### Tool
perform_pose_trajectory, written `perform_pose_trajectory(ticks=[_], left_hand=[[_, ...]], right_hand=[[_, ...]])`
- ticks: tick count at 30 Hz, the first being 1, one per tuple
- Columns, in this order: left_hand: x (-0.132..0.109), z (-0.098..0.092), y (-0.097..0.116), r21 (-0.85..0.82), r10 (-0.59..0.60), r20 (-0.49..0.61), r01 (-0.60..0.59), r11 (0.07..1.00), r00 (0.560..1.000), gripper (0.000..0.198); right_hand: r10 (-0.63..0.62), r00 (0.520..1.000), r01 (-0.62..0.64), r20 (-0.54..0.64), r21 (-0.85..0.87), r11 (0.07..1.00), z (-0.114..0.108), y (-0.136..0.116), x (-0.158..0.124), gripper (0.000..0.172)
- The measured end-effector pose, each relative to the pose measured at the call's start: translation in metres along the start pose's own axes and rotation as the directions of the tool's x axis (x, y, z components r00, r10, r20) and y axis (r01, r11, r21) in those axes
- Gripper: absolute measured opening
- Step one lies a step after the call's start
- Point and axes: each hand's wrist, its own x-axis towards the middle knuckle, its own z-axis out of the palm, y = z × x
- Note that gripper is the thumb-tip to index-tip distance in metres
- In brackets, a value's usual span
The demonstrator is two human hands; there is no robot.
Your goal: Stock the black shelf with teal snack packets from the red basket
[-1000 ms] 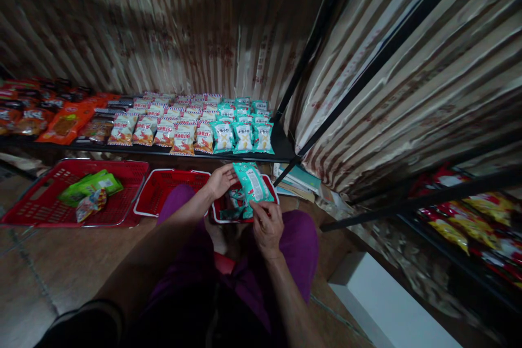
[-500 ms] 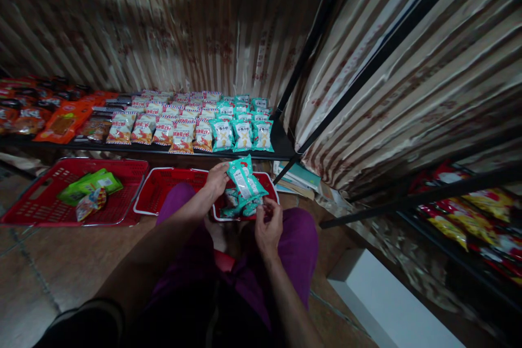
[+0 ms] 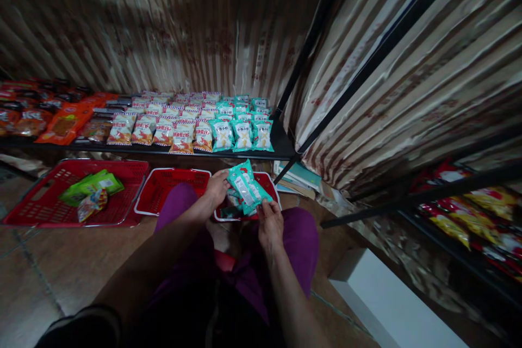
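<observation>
A teal snack bag [image 3: 248,187], its back side facing up, is held over the right part of a red basket [image 3: 269,180] with a white rim. My left hand [image 3: 218,187] is closed on the bag's upper left corner. At its lower right corner, my right hand [image 3: 269,220] pinches the edge. More teal bags [image 3: 232,211] lie in the basket beneath, partly hidden by the held one. On the black shelf [image 3: 281,144] just beyond, teal bags [image 3: 243,135] stand in rows beside white-and-orange snack bags [image 3: 182,137].
To the left, a larger red basket [image 3: 36,209] holds green packets [image 3: 92,187] and a colourful bag [image 3: 92,204]. Orange packages [image 3: 67,121] fill the shelf's left end. Black shelf posts [image 3: 304,43] rise at the right. A white box [image 3: 395,299] sits on the floor at lower right.
My right hand has come up to the held bag and now grips its lower right corner. The bag has shifted slightly downward and lies more slanted. My left hand keeps its hold.
</observation>
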Motion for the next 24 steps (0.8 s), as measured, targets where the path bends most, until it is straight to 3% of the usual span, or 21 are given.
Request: perform_pose_trajectory(ticks=[6, 10, 12, 16, 24], left_hand=[[0.000, 0.002, 0.017, 0.167, 0.048, 0.155, -0.074, 0.983, 0.987, 0.017], [0.002, 0.009, 0.031, 0.384, 0.064, 0.331, -0.196, 0.902, 0.942, 0.028], [0.003, 0.012, 0.035, 0.453, 0.046, 0.362, -0.219, 0.864, 0.931, 0.029], [0.004, 0.015, 0.033, 0.541, 0.096, 0.269, -0.233, 0.808, 0.958, 0.018], [0.002, 0.015, 0.023, 0.544, 0.138, 0.159, -0.203, 0.814, 0.978, 0.013]], right_hand=[[-0.026, 0.999, 0.026, -0.018, -0.023, 0.999, -0.006, -0.002, 0.003, 0.034], [-0.026, 0.999, 0.024, -0.040, -0.048, 0.999, -0.007, -0.001, 0.005, 0.035], [-0.027, 0.999, 0.025, -0.029, -0.063, 0.998, -0.007, 0.001, 0.005, 0.035], [-0.030, 1.000, 0.030, 0.008, -0.082, 0.996, -0.007, 0.004, 0.002, 0.034], [-0.009, 0.999, 0.007, -0.032, -0.079, 0.997, -0.005, -0.001, 0.001, 0.036]])
